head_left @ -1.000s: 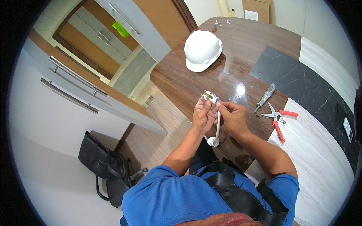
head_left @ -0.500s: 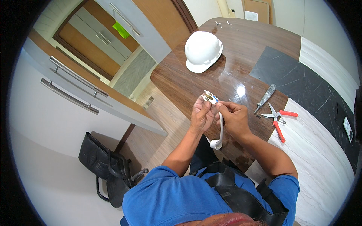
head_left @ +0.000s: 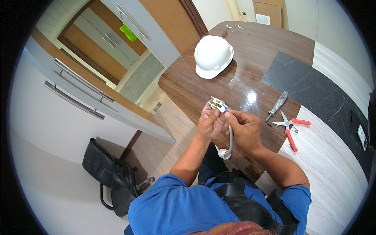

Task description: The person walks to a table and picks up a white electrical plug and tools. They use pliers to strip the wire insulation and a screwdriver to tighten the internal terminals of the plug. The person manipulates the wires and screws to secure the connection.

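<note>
Staying clasped since earlier, both hands (head_left: 229,124) hold the plug (head_left: 217,105).

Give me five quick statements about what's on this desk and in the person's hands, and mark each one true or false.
1. Both hands hold a white plug with a pale cable hanging from it. True; the left hand and right hand meet at it.
2. The white hard hat sits on the floor. False; it rests on the wooden tabletop.
3. Red-handled pliers lie on the table to the person's right. True.
4. The right hand is gripping the grey-handled screwdriver. False; it lies untouched beside the pliers.
5. A black chair stands on the floor to the person's left. True.
</note>
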Demonstrator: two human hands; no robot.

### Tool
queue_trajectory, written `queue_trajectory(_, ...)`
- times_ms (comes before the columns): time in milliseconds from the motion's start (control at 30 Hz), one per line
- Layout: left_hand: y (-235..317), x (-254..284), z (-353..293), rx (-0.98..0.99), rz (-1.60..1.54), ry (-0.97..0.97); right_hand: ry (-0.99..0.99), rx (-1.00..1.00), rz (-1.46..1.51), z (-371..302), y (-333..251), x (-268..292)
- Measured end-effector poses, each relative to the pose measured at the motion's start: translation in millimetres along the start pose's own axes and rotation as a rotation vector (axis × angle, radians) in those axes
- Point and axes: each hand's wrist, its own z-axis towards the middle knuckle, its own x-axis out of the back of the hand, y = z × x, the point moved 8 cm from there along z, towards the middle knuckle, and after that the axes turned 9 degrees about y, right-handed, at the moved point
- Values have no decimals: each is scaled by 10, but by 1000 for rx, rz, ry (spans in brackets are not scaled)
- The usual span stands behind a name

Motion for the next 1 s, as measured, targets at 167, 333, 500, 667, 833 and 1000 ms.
queue_trajectory(167,-49,21,-28,23,-29,2,-2,14,17,-18,-21,2)
queue_trajectory(333,-26,-89,-35,-29,-62,14,3,-25,4,8,8,11)
queue_trajectory(500,37,6,-27,-2,55,-7,-9,-47,12,26,-10,19)
queue_trajectory(667,129,64,-18,-72,205,70,-20,-31,-18,46,-9,33)
queue_trajectory(833,218,-4,-53,-135,303,23,-4,216,-245,27,-233,35)
queue_trajectory(1000,237,-67,-88,-131,333,35,-69,258,-327,25,-332,0)
